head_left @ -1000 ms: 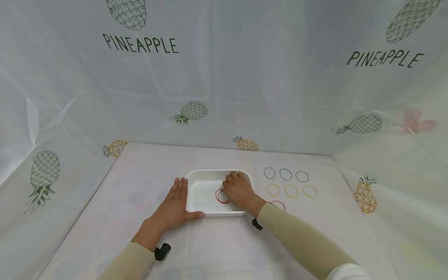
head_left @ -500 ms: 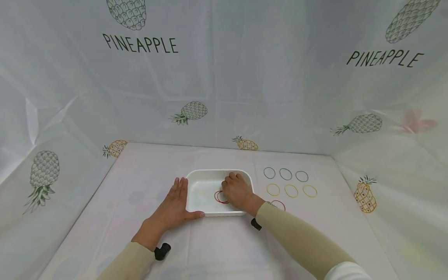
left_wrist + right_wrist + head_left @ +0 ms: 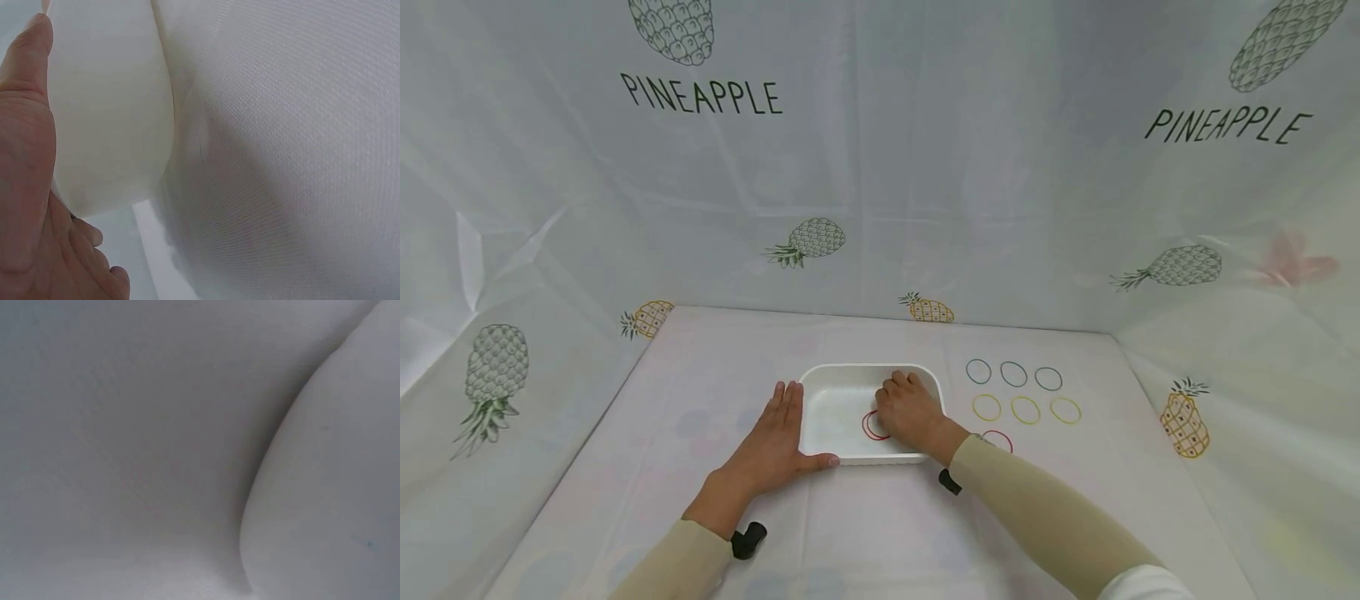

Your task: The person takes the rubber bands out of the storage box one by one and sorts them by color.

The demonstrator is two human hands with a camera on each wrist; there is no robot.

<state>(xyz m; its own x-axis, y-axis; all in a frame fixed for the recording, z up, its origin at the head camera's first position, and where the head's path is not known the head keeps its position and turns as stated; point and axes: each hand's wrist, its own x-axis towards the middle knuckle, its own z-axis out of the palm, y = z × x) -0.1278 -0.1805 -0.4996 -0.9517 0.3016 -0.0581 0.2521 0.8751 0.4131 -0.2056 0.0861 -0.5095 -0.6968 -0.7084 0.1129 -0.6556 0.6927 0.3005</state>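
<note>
A table (image 3: 715,392) draped in thin, creased pineapple-print cloth is seen. Near its front edge, at the middle, a smooth white rectangular tray (image 3: 831,398) with rounded corners is steadied by the left hand (image 3: 775,442), laid flat with straight fingers against the left wall. The right hand (image 3: 910,408) rests curled inside, over thin red rubber rings (image 3: 871,425); whether they are pinched cannot be told. Little has changed since earlier.

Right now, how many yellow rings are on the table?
3. They lie in a row right of the tray: left ring, middle ring, right ring. None seems hidden.
</note>
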